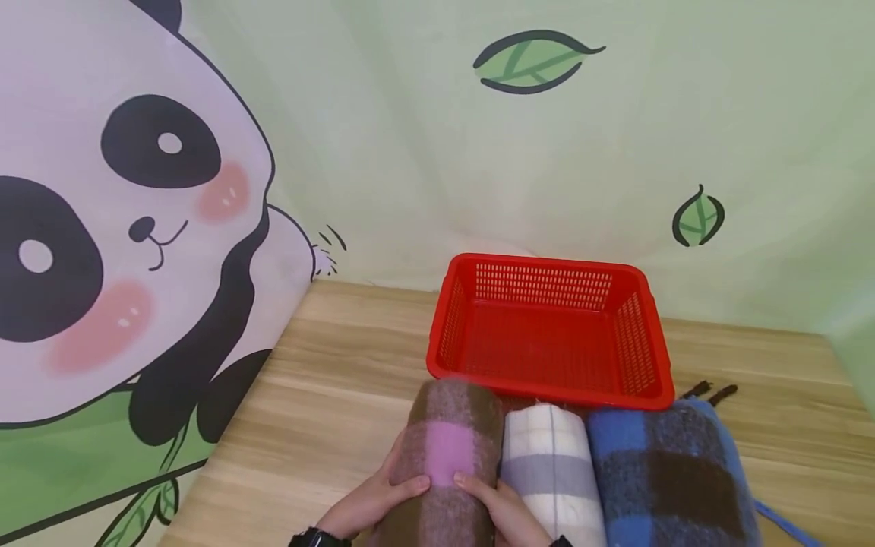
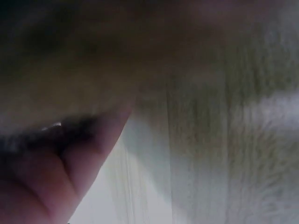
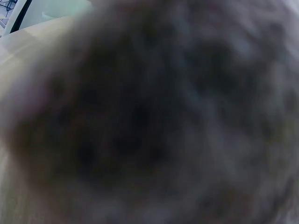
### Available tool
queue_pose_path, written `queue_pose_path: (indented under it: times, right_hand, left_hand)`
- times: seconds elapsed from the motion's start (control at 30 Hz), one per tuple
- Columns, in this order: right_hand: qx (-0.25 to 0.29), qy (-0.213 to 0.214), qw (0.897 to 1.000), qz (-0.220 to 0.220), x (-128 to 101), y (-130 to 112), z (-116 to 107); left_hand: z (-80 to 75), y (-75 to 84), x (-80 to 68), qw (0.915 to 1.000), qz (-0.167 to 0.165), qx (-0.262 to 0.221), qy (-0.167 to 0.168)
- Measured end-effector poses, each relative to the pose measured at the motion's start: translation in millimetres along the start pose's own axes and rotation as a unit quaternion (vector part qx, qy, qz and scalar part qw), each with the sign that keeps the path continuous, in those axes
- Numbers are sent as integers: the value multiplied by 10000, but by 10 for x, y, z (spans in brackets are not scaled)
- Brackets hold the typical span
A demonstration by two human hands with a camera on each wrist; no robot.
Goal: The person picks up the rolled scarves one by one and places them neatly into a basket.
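Currently, light wooden desk (image 1: 328,380) carries red perforated plastic basket (image 1: 550,334), with three rolled woollen plaid blankets just in front of it. Brown-and-pink rolled blanket (image 1: 447,448) lies leftmost, beside white-grey roll (image 1: 550,463) and blue-brown roll (image 1: 666,471). Left hand (image 1: 372,501) and right hand (image 1: 502,510) grip brown-and-pink roll from either side, fingers curled over it.

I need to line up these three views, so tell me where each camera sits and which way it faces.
Head: above the wooden table, facing forward and down at the red basket and three rolled blankets; left hand and right hand grip the brown and pink blanket.
Left wrist: pressed close to blurred fuzzy fabric; one finger shows.
Right wrist: filled by blurred dark fabric; no hand visible.
Shared: head and left wrist both show the left hand.
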State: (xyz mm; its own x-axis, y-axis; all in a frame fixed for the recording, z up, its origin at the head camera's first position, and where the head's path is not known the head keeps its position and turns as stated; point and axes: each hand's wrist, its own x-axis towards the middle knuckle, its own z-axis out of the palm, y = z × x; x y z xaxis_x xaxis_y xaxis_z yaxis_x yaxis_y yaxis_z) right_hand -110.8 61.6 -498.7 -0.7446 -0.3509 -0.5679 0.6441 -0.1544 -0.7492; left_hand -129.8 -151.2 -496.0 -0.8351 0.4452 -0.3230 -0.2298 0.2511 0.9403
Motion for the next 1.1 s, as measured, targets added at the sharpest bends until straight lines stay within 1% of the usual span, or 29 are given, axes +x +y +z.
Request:
queue_pose_path:
  times: [0.17, 0.27, 0.37, 0.47, 0.6, 0.7, 0.77, 0.83, 0.93, 1.0, 1.1]
  right_hand:
    - [-108, -117, 9997, -183, -17, -5, -2]
    - [-81, -114, 9996, -254, -26, 10, -12]
    - [-53, -39, 9995, -316, -25, 23, -9]
    - [-59, 104, 9993, -359, -24, 31, 12]
    - [-169, 525, 9982, -233, -27, 8, 63]
    - [-237, 802, 9964, -140, -32, -15, 97]
    - [-183, 829, 9962, -190, -33, -25, 112]
    - [-87, 773, 9965, -320, -32, -26, 125]
    - [37, 684, 9965, -479, -29, -22, 139]
    - [4, 701, 9964, -485, -30, -18, 142]
    - [-138, 818, 9957, -402, -37, -16, 147]
  left_hand:
    - [41, 22, -35, 9995, 123, -251, 135]
    - [72, 2, -34, 9989, 187, -379, 183]
    - [89, 1, -35, 9989, 211, -209, 361]
    - [93, 12, -50, 9985, 119, 67, 533]
    - [79, 26, -80, 9961, 5, 534, 708]
    - [59, 33, -92, 9948, -59, 682, 760]
    - [43, 34, -84, 9954, -58, 648, 704]
    - [19, 28, -72, 9976, -55, 466, 508]
    - [-14, -8, -72, 9998, 130, 70, 143]
    - [-23, -37, -93, 9993, 231, -283, -89]
    - [-6, -75, -136, 9975, 394, -559, -196]
